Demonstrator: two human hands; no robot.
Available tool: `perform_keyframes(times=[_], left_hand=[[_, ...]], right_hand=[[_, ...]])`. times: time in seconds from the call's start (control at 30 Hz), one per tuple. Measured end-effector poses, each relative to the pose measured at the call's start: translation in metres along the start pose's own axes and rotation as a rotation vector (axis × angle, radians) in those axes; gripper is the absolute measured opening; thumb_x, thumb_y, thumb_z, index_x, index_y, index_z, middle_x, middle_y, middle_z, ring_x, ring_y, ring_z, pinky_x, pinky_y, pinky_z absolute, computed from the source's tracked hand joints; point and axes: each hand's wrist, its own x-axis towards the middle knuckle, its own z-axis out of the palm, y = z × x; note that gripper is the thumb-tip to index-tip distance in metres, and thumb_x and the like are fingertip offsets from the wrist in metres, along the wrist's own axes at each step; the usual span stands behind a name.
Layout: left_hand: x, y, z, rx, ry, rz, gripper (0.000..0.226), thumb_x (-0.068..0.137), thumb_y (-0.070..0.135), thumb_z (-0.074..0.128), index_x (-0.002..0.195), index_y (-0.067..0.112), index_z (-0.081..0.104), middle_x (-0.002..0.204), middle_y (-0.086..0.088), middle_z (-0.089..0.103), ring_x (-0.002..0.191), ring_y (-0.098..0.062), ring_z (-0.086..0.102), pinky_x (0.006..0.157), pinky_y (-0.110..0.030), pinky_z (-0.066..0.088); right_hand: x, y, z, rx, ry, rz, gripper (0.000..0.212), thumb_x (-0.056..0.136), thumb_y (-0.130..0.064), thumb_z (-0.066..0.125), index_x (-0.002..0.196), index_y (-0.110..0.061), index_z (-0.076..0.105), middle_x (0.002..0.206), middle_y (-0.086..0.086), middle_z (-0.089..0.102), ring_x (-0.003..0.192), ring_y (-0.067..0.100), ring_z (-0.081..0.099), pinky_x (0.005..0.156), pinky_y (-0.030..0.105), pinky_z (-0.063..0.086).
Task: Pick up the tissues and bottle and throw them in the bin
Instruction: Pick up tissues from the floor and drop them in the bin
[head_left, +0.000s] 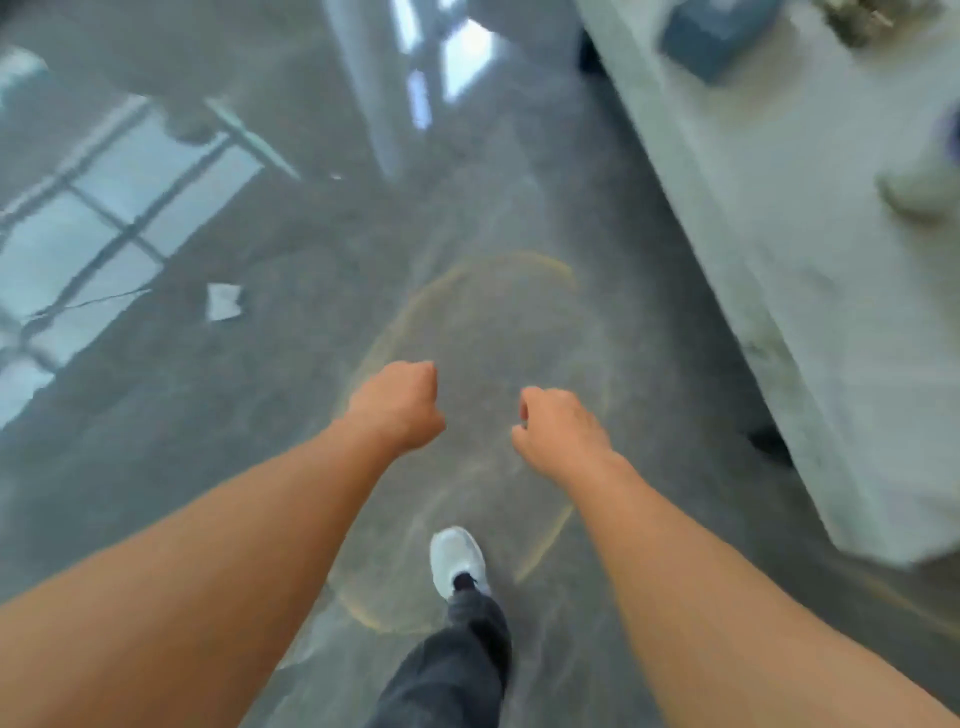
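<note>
A white crumpled tissue (223, 301) lies on the grey polished floor, to the left of and beyond both hands. My left hand (400, 405) hangs over the floor with the fingers curled under, and nothing shows in it. My right hand (558, 431) is beside it, also curled into a loose fist with nothing visible inside. Both hands are well short of the tissue. No bottle and no bin are in view. The picture is blurred by motion.
A white table (779, 234) runs along the right side, carrying a blue box (717, 31) and some blurred objects. My foot in a white shoe (457, 561) steps on the floor inside a faint yellow ring mark. Window reflections shine on the floor at left.
</note>
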Motion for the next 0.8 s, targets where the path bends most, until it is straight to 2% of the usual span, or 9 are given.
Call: perform_keyframes(times=[0.2,0.37,0.5,0.67,0.73,0.8], left_hand=[[-0.029,-0.189,-0.057,-0.227,0.06,-0.362,0.031,0.073,0.015,0.05,0.104,0.014,0.056,0.113,-0.012,0.059,0.104,-0.035,0.058,0.085,-0.043,0.052],[-0.073,-0.288,-0.008,-0.365,0.028,-0.555,0.029,0.074,0.014,0.049,0.102,0.014,0.057,0.111,-0.012,0.062,0.105,-0.035,0.058,0.083,-0.039,0.048],[-0.092,-0.335,0.052,-0.477,-0.126,-0.634,0.031,0.075,0.017,0.053,0.106,0.015,0.056,0.114,-0.011,0.06,0.106,-0.032,0.058,0.08,-0.036,0.047],[-0.066,-0.406,0.081,-0.63,-0.224,-0.83,0.029,0.076,0.018,0.051,0.105,0.017,0.053,0.113,-0.009,0.055,0.105,-0.031,0.057,0.082,-0.04,0.051],[-0.046,-0.437,0.092,-0.672,-0.224,-0.889,0.031,0.076,0.016,0.051,0.107,0.018,0.053,0.114,-0.008,0.054,0.105,-0.031,0.057,0.082,-0.041,0.051],[-0.028,-0.467,0.106,-0.68,-0.214,-0.906,0.031,0.076,0.015,0.054,0.106,0.018,0.052,0.113,-0.009,0.054,0.103,-0.031,0.056,0.079,-0.039,0.049]], right_hand=[[0.044,-0.193,0.011,-0.196,-0.091,-0.266,0.029,0.087,-0.028,0.054,0.111,-0.012,0.055,0.118,0.016,0.059,0.11,0.035,0.057,0.085,0.039,0.048],[0.061,-0.326,0.071,-0.265,-0.066,-0.463,0.025,0.085,-0.021,0.051,0.107,-0.01,0.056,0.112,0.019,0.062,0.105,0.038,0.058,0.081,0.04,0.048],[0.08,-0.394,0.135,-0.358,-0.154,-0.543,0.025,0.085,-0.021,0.05,0.107,-0.009,0.054,0.109,0.018,0.061,0.101,0.039,0.059,0.074,0.039,0.045],[0.138,-0.455,0.215,-0.467,-0.306,-0.541,0.022,0.086,-0.02,0.049,0.106,-0.01,0.052,0.109,0.015,0.059,0.093,0.035,0.057,0.069,0.035,0.039],[0.164,-0.476,0.245,-0.514,-0.338,-0.573,0.022,0.086,-0.019,0.05,0.107,-0.011,0.051,0.109,0.015,0.058,0.088,0.033,0.052,0.068,0.035,0.037],[0.187,-0.491,0.273,-0.586,-0.35,-0.586,0.018,0.087,-0.018,0.049,0.104,-0.011,0.049,0.108,0.013,0.057,0.091,0.034,0.053,0.067,0.036,0.036]])
